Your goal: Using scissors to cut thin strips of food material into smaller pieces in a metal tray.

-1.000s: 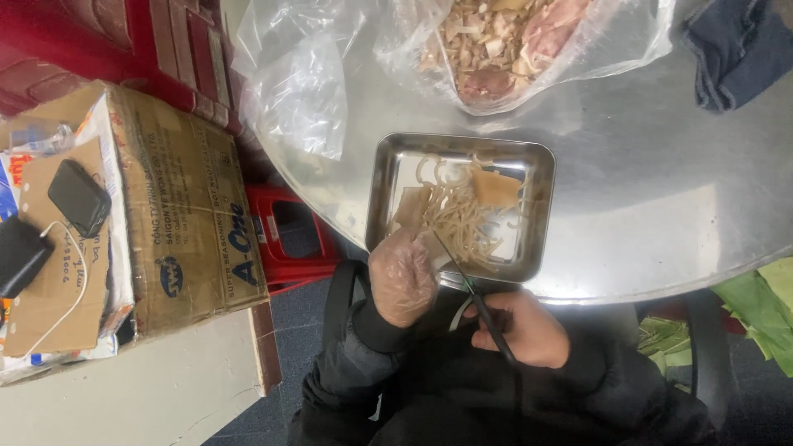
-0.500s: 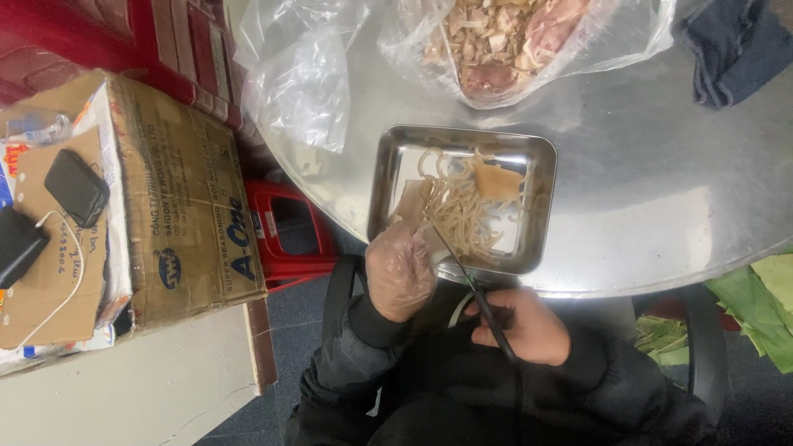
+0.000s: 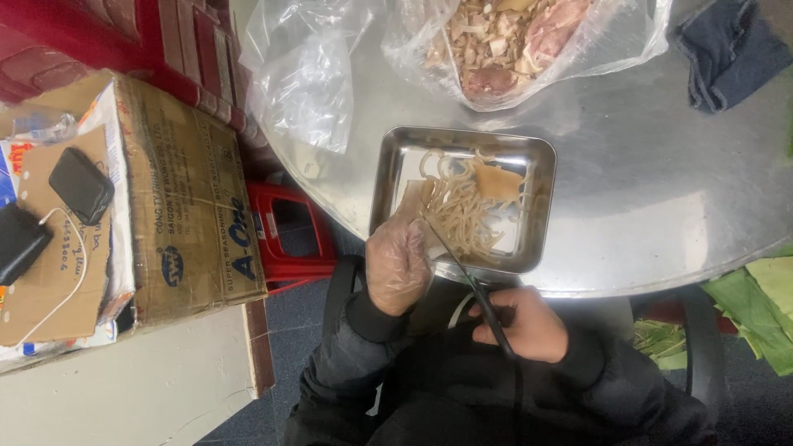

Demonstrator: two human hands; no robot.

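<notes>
My left hand (image 3: 398, 263), in a thin clear glove, holds a flat pale piece of food (image 3: 415, 201) at the near left edge of a square metal tray (image 3: 541, 206). My right hand (image 3: 522, 324), bare, grips black scissors (image 3: 472, 289) whose blades reach up to that piece. In the tray lie thin pale cut strips (image 3: 462, 216) and a tan flat slice (image 3: 498, 182). The tray sits on a round metal table (image 3: 644, 190).
A clear bag of pale meat pieces (image 3: 508, 41) lies beyond the tray, an empty crumpled bag (image 3: 306, 78) to its left, a dark cloth (image 3: 731, 49) at far right. A cardboard box (image 3: 178, 198) with dark devices and a red stool (image 3: 289, 235) stand left. Green leaves (image 3: 756, 301) lie right.
Both hands stay at the tray's near edge with the scissors on the piece. The view has shifted slightly; nothing else visibly moved.
</notes>
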